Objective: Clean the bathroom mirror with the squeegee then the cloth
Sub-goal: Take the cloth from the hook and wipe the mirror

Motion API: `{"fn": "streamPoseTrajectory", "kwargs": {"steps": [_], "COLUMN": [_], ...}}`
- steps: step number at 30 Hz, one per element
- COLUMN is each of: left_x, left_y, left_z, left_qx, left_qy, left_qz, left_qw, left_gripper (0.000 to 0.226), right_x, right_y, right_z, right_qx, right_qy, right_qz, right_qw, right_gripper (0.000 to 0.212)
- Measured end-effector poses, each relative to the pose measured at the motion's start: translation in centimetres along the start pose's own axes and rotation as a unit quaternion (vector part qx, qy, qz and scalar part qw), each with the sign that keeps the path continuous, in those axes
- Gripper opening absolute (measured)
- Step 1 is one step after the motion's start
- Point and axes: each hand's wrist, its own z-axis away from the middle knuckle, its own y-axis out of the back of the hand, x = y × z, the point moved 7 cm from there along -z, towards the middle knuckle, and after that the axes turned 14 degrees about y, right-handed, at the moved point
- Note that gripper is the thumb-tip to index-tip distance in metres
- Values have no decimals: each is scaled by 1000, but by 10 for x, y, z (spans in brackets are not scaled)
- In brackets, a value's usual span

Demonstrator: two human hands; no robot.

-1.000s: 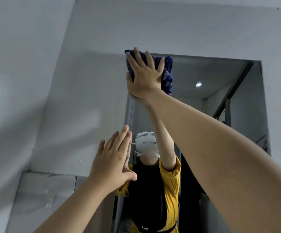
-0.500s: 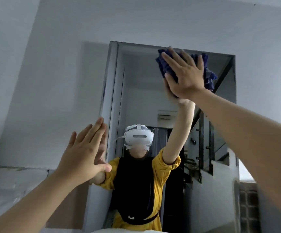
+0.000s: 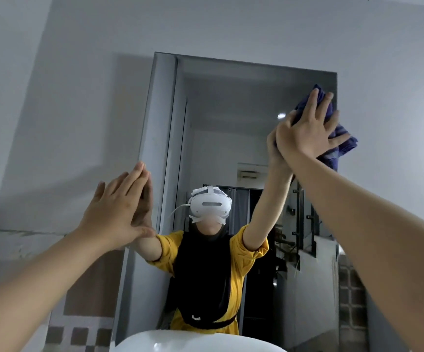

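A right hand (image 3: 307, 130), fingers spread flat, presses a bunched blue cloth (image 3: 343, 146) against the mirror (image 3: 231, 110) near its upper right corner. The left hand (image 3: 119, 212) rests open-palmed at the mirror's left edge.

The cloth (image 3: 343, 141) lies on the mirror's (image 3: 231, 118) upper right edge (basin (image 3: 180, 342) below).

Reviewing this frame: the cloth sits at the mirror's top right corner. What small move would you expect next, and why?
Probably a downward drag of the blue cloth along the mirror's right edge. The right hand presses it flat near the top right corner, with no glass left to the right and much below. The left hand rests flat at the left edge, seemingly bracing.
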Motion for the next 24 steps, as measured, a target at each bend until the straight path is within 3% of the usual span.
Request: {"fn": "streamPoseTrajectory", "kwargs": {"steps": [5,10,13,18,24], "left_x": [-1,-8,-19,-35,-43], "left_y": [-1,0,-6,-11,-27], "left_z": [3,21,27,22,31], "left_qx": [13,49,18,-32,-93], "left_qy": [3,4,-13,-48,-32], "left_qz": [-35,16,25,-11,0], "left_qw": [999,999,999,998,995], "left_gripper": [123,103,100,108,125], "right_x": [-64,-138,-182,-242,-239], "right_y": [-17,-36,-45,-60,-57], "right_z": [36,64,85,126,141], "right_qx": [-14,-38,-55,-92,-112], "right_qy": [53,133,198,345,491], "right_qz": [-22,-44,-54,-52,-29], "right_qw": [998,989,977,933,864], "right_gripper": [61,62,63,62,59]}}
